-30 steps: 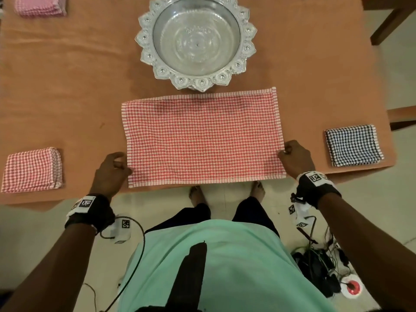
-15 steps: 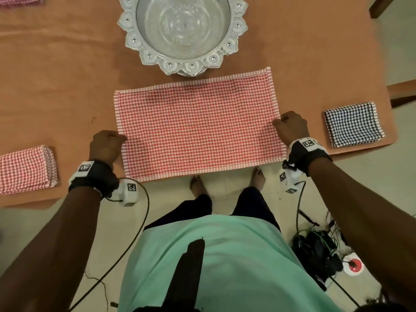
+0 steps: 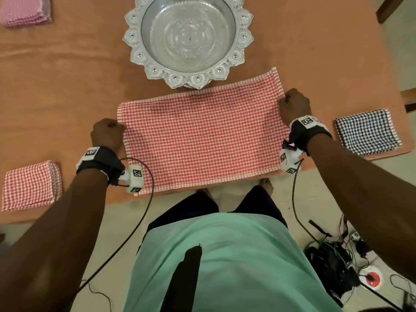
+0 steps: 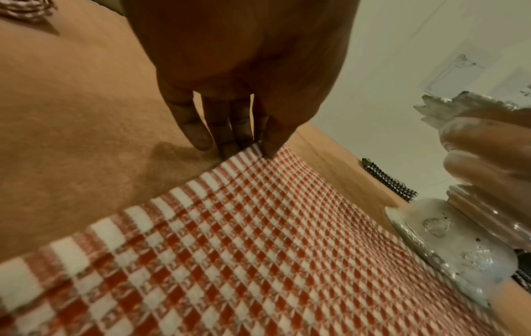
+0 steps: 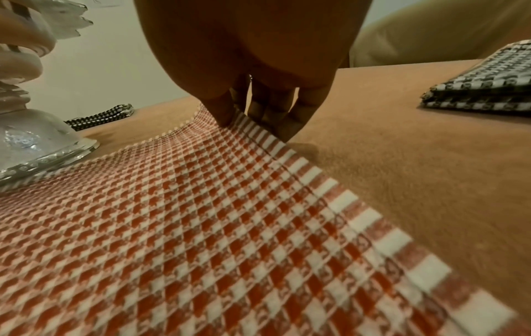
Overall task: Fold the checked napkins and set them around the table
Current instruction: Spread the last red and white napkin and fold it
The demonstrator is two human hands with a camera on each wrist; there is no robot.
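A red checked napkin [image 3: 202,134] lies spread as a wide rectangle on the brown table [image 3: 67,86], just in front of me. My left hand [image 3: 108,134] pinches its left edge [image 4: 252,154] near the far corner. At the opposite side my right hand [image 3: 293,104] pinches the right edge [image 5: 244,127] near the far corner, which is lifted a little. Folded napkins lie around: a red one [image 3: 30,185] at the near left, a black checked one [image 3: 367,131] at the right, a pink one [image 3: 24,10] at the far left.
An ornate silver bowl [image 3: 189,39] stands right behind the spread napkin, its foot close to the cloth's far edge. The table's near edge runs under the napkin's front hem. Cables and a black bundle [image 3: 333,266] lie on the floor at the right. A chair [image 3: 391,7] stands far right.
Both hands have slid from the napkin's near corners along its side edges toward the far corners. The right far corner now lifts slightly.
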